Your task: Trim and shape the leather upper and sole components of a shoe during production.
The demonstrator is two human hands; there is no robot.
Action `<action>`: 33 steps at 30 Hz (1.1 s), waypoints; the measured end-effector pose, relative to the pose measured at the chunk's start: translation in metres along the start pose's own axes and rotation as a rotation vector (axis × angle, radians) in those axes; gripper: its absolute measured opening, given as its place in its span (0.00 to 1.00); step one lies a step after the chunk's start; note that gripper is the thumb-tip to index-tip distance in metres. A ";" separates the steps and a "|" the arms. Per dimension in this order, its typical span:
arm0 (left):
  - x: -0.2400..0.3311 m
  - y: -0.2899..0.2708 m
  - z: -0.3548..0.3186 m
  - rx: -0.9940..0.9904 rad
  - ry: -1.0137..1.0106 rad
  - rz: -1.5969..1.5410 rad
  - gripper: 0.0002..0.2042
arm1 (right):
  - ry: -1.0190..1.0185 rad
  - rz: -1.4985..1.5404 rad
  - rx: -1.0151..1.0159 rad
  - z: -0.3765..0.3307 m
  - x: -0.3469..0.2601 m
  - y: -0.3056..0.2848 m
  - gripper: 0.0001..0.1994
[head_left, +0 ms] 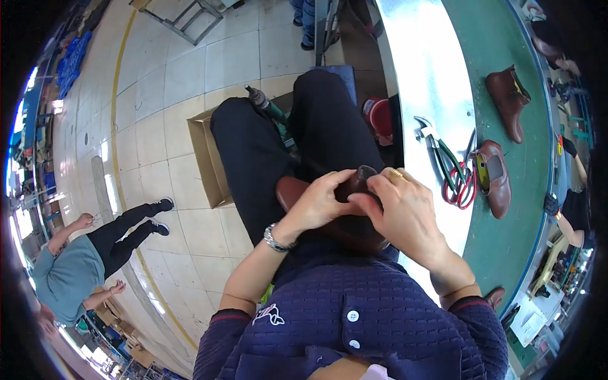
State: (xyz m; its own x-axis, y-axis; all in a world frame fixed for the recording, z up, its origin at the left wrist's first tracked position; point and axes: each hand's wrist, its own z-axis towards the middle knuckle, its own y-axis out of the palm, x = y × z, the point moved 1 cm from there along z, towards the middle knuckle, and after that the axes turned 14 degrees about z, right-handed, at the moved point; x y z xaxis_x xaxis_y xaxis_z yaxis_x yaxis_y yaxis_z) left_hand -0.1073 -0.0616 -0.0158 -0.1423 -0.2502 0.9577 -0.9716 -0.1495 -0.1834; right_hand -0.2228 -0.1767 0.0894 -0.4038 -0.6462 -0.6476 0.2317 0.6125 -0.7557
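Note:
On my lap lies a brown leather shoe [292, 192], its toe pointing left and its body partly covered by my hands. My left hand [322, 201], wearing a ring and a wristwatch, is closed on the left edge of the shoe's dark upper opening. My right hand [405, 206], also ringed, grips the opposite edge with bent fingers. Between the hands a dark brown flap [363, 177] stands up. Right of my right hand, on the pale metal bench top, lie green-handled pincers [442, 149] and red-handled scissors [462, 187].
A green conveyor surface [481, 253] carries a brown ankle boot [508, 104] and a brown shoe [497, 179]. A green power tool [267, 106] is by my knees, beside a cardboard box [208, 161]. A red bucket [379, 118] sits under the bench. Another person [73, 272] stands at left.

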 end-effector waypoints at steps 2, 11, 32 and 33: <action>0.018 0.002 -0.002 0.054 -0.083 0.161 0.27 | 0.039 -0.033 0.010 0.002 0.006 0.012 0.09; -0.012 0.018 0.003 0.207 -0.109 0.035 0.26 | 0.010 0.326 0.242 0.008 0.031 0.052 0.02; 0.064 -0.028 0.003 -0.142 0.190 0.530 0.46 | 0.030 0.664 0.271 0.007 0.057 0.011 0.08; 0.076 -0.039 -0.009 -0.203 0.248 0.682 0.47 | -0.025 0.689 0.264 0.001 0.056 -0.005 0.08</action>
State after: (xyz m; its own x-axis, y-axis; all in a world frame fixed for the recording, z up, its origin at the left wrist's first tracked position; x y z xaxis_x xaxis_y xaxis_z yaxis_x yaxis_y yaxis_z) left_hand -0.0822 -0.0665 0.0660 -0.7400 0.0026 0.6726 -0.6651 0.1463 -0.7323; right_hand -0.2461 -0.2162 0.0565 -0.0700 -0.1662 -0.9836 0.6323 0.7553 -0.1726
